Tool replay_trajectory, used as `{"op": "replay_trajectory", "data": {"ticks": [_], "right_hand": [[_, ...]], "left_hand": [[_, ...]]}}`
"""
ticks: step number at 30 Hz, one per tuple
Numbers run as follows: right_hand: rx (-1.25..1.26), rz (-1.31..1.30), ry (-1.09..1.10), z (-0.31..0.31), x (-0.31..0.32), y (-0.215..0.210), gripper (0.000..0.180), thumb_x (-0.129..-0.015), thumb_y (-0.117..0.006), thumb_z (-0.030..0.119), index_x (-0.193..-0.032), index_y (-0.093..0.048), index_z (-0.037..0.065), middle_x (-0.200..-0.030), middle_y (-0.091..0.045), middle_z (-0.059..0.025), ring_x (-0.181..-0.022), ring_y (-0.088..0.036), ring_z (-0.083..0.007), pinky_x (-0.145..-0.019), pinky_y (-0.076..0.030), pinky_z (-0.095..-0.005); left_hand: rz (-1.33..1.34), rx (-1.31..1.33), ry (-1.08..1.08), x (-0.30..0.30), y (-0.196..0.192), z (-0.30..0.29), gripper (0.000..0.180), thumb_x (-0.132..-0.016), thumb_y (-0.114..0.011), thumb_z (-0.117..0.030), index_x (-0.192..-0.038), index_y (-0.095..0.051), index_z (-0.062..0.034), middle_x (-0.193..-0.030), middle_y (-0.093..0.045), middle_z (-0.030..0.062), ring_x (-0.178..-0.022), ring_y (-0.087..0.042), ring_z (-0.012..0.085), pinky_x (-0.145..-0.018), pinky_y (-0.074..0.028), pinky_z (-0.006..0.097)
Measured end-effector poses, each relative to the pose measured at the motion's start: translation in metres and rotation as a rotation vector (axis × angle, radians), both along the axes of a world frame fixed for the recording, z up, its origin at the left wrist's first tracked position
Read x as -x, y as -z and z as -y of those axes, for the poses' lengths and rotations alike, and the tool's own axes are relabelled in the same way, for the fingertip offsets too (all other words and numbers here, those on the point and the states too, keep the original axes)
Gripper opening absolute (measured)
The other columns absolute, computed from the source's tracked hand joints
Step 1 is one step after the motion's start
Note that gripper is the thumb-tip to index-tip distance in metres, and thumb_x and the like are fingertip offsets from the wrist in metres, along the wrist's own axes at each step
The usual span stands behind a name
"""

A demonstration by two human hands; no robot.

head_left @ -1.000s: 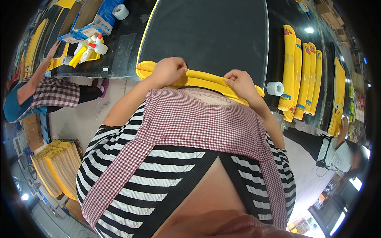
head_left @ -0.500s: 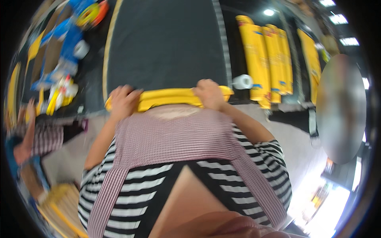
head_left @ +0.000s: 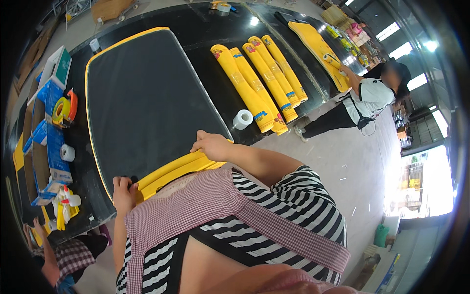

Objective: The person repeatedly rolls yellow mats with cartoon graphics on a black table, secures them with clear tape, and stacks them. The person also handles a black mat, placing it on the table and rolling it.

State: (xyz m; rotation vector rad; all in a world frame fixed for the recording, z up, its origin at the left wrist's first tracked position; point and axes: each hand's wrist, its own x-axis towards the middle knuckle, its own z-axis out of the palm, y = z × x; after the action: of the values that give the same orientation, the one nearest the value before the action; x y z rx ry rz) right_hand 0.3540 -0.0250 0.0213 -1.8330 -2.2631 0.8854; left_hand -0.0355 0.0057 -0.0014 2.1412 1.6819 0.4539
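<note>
A large black sheet (head_left: 147,98) with a yellow border lies flat on the dark table in front of me. Its near edge is turned up into a yellow roll (head_left: 172,172) along the table's front, close against my checked apron. My left hand (head_left: 126,194) grips the left end of this roll, fingers bent over it. Toward the other end, my right hand (head_left: 211,146) is closed on the roll, its fingers on the top. Just beyond my right hand, a white roll of tape (head_left: 242,119) rests on the table.
Several taped yellow rolls (head_left: 240,81) lie right of the sheet. On the left are blue-and-white boxes (head_left: 55,105), a tape dispenser (head_left: 63,110) and a white spray bottle (head_left: 72,200). A co-worker (head_left: 367,95) handles a yellow sheet (head_left: 316,49) at far right; another person's arms (head_left: 46,250) show lower left.
My view has swung, so the sheet and its roll now slant and more of the table's far side shows. Both hands still hold the yellow roll.
</note>
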Motion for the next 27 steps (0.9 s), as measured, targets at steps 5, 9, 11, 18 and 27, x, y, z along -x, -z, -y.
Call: {"op": "replay_trajectory", "data": {"ticks": [5,9,11,18,27], "right_hand": [[0.012,0.025,0.167,-0.002,0.003,-0.007,0.015,-0.092,-0.076,0.015,-0.098,-0.066,0.006,-0.11,-0.059,-0.014,-0.106,-0.065,-0.0337,-0.088,-0.054,-0.0426],[-0.028,0.07,0.146,-0.004,-0.003,0.005,0.02,-0.09,-0.079,0.022,-0.096,-0.066,0.007,-0.106,-0.063,-0.0108,-0.104,-0.066,-0.0322,-0.088,-0.053,-0.044],[-0.034,0.059,0.16,-0.004,-0.006,0.006,0.022,-0.089,-0.079,0.024,-0.094,-0.065,0.008,-0.103,-0.063,-0.0099,-0.103,-0.065,-0.0314,-0.087,-0.053,-0.0442],[-0.085,-0.001,0.106,0.006,-0.022,0.011,0.02,-0.091,-0.076,0.028,-0.093,-0.066,0.011,-0.099,-0.061,-0.0089,-0.101,-0.065,-0.0297,-0.087,-0.052,-0.0423],[-0.344,0.185,-0.191,0.023,-0.027,0.023,0.015,-0.092,-0.064,0.013,-0.106,-0.067,0.008,-0.111,-0.058,-0.0081,-0.11,-0.056,-0.0263,-0.09,-0.052,-0.0385]], "left_hand": [[-0.072,-0.156,0.068,0.012,0.007,-0.001,0.028,-0.079,-0.085,-0.021,-0.083,-0.064,-0.0032,-0.092,-0.06,0.0133,-0.091,-0.06,0.0355,-0.075,-0.05,0.045],[-0.057,-0.11,0.05,0.019,0.013,-0.007,0.039,-0.08,-0.085,-0.034,-0.079,-0.062,-0.0027,-0.082,-0.06,0.0147,-0.078,-0.059,0.0366,-0.069,-0.049,0.045],[-0.055,-0.105,0.082,0.02,0.012,-0.012,0.042,-0.082,-0.084,-0.037,-0.078,-0.06,-0.0024,-0.08,-0.059,0.0157,-0.074,-0.058,0.0375,-0.066,-0.049,0.045],[-0.083,-0.045,0.128,0.012,0.005,-0.016,0.039,-0.086,-0.081,-0.031,-0.081,-0.055,-0.002,-0.082,-0.058,0.0174,-0.074,-0.058,0.0399,-0.066,-0.049,0.045],[-0.179,0.007,0.325,0.053,0.021,-0.027,0.013,-0.094,-0.073,-0.012,-0.102,-0.065,-0.0064,-0.103,-0.058,0.0149,-0.093,-0.063,0.0329,-0.078,-0.056,0.04]]}}
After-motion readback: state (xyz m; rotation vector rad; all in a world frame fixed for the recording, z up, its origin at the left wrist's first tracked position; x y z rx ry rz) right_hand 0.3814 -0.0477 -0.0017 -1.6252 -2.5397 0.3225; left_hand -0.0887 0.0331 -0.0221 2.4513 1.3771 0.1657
